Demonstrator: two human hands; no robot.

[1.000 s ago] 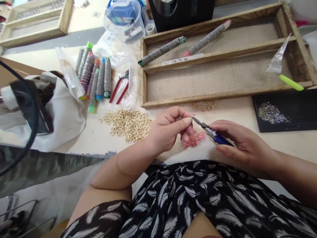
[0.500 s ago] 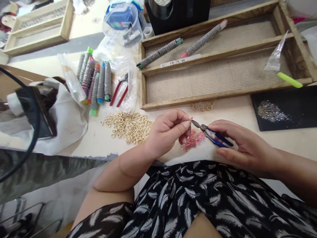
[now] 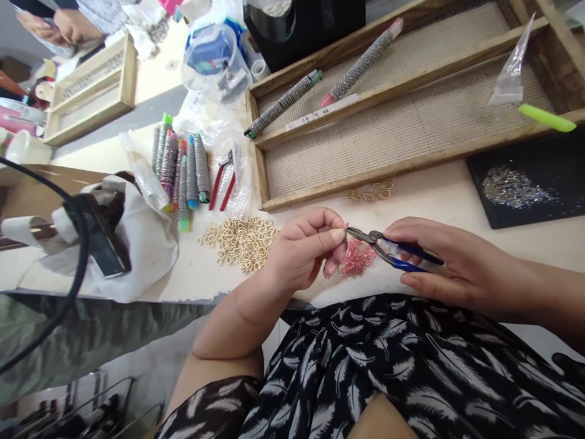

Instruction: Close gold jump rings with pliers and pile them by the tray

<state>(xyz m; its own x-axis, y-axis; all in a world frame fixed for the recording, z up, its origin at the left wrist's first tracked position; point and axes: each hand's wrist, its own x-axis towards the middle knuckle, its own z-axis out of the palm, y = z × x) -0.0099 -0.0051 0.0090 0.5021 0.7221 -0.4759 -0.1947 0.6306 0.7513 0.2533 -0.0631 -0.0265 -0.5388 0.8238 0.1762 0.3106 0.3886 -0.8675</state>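
My left hand [image 3: 315, 247] is closed in a pinch on a tiny piece, mostly hidden by thumb and forefinger; a speck of pink shows at the fingertips. My right hand [image 3: 450, 262] wraps round the blue handles of a pair of pliers [image 3: 375, 239], whose dark jaws meet the left fingertips. Under the jaws, on the table, lies a heap of pink beads [image 3: 359, 258]. Left of my left hand is a pile of gold rings [image 3: 247, 241]. Several gold rings with pink bits [image 3: 371, 191] lie beyond my hands, by the wooden tray.
A mesh-bottomed wooden tray [image 3: 259, 177] holds wire-wound rods. Red-handled pliers [image 3: 223, 180] lie on bubble wrap beside more wound rods [image 3: 183, 171]. At right, a black mat [image 3: 493, 210] bears glittery beads. A black cable [image 3: 80, 244] crosses the left; another person's hands [image 3: 59, 27] show far left.
The view has tilted and shifted, bringing another person's hands into sight at upper left. My hands keep nearly the same pose, pliers still at the left fingertips.
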